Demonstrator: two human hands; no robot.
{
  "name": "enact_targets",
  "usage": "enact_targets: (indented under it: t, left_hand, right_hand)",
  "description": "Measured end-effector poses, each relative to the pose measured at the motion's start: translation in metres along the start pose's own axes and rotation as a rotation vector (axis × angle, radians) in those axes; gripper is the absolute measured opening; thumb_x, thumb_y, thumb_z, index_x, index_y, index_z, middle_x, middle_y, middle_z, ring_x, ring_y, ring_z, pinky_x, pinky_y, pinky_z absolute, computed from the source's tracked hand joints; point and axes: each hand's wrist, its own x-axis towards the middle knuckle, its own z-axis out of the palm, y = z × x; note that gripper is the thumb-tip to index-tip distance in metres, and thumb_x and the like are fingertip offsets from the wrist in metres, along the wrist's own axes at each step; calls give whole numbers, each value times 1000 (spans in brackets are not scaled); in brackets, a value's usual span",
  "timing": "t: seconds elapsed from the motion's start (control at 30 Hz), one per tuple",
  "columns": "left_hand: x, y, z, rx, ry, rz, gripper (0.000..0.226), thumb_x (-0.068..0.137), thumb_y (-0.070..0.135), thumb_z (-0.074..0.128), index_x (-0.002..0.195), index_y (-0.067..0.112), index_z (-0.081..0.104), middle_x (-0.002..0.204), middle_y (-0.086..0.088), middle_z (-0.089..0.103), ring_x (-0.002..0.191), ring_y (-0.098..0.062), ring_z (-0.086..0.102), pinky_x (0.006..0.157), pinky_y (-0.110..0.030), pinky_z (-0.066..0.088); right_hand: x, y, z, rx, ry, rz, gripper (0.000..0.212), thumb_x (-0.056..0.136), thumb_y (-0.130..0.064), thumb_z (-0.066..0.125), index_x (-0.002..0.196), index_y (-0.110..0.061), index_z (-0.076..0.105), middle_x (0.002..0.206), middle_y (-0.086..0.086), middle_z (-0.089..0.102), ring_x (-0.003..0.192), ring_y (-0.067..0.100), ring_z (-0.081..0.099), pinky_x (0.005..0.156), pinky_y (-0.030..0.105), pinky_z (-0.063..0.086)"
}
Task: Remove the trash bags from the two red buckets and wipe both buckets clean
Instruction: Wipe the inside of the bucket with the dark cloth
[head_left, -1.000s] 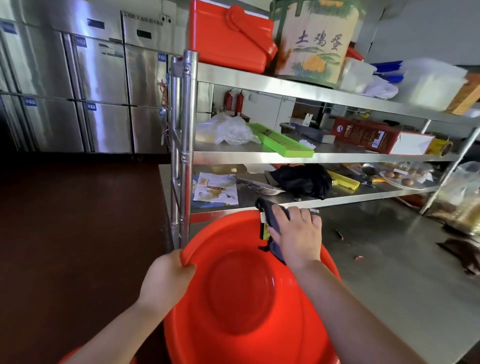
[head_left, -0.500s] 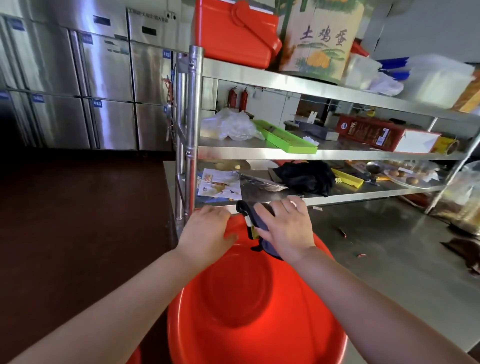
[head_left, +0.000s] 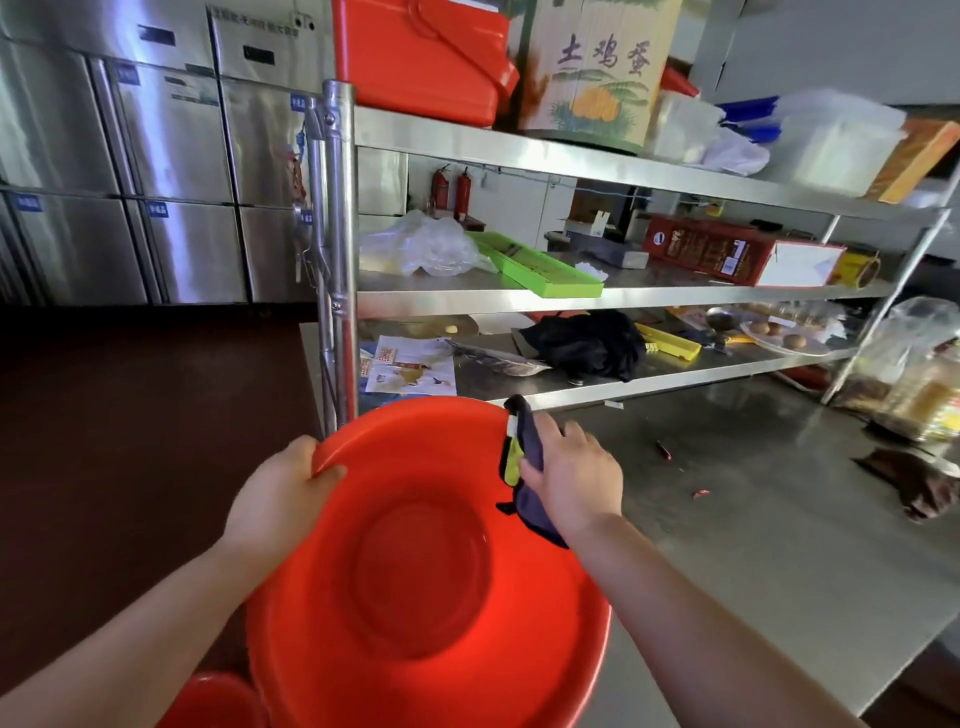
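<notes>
Red bucket (head_left: 415, 571) is held tilted, open mouth toward the camera, at the steel table's (head_left: 753, 545) left edge, below the shelf rack (head_left: 340, 260). Far-left rim is gripped by left hand (head_left: 275, 504); dark cloth (head_left: 524, 467) is pressed on the right rim by right hand (head_left: 576, 473), fingers curled over it. Second red bucket's (head_left: 218, 699) rim is seen lower left; bare tabletop lies to the right.

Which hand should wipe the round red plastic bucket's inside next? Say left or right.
Right. The right hand already presses the dark cloth against the round red plastic bucket wall; the left hand grips its rim.
</notes>
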Motion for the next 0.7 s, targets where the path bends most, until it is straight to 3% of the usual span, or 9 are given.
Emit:
enact_targets:
  t: [0.1,0.23,0.33,0.43,0.5,0.6,0.7]
  left_hand:
    - [-8,-7,0,-75,20,-52,25,88,30,60,75,12,48,68,-5,58,64,-21,56,57,-36,40]
    - [-3,-5,-8,62,-108,-74,25,82,39,63,77,17,52,72,-1,59,70,-20,59,58,-33,40]
    - [8,8,-8,-19,-229,-61,26,72,44,71,83,25,58,80,9,62,74,-8,59,62,-29,43]
    - [15,37,4,-108,-332,65,35,67,48,72,94,33,54,87,19,59,82,-1,58,74,-27,47]
    - [14,56,16,-129,-383,136,31,66,46,69,91,36,53,84,20,60,80,1,58,73,-26,49]
    - [5,63,36,-191,-426,163,17,71,33,70,83,36,59,72,14,65,68,1,62,64,-24,50]
    - [-6,57,55,-207,-426,53,8,80,27,63,80,19,61,58,6,59,48,-8,55,52,-26,43]
  right_hand:
    - [-12,4,4,93,-115,149,52,77,-40,70,122,-20,52,90,4,60,82,26,62,54,30,39]
    - [0,6,-10,94,-141,87,46,77,-35,66,118,-21,52,89,4,61,81,28,61,55,30,35]
    - [19,9,-28,14,-90,-120,44,72,-32,71,112,-21,57,80,3,59,71,28,60,52,29,33]
    - [32,-5,-42,-70,-19,-432,45,58,-30,81,99,-20,65,72,3,60,64,27,59,51,28,36]
    - [32,-16,-43,-85,21,-609,48,52,-29,84,95,-20,66,71,4,59,64,27,59,55,29,41]
    - [27,-22,-39,-85,69,-693,54,49,-32,87,97,-21,67,74,3,60,65,26,58,59,29,43]
    - [25,-16,-33,-100,122,-670,52,54,-33,84,101,-22,65,74,1,58,67,24,55,60,30,40]
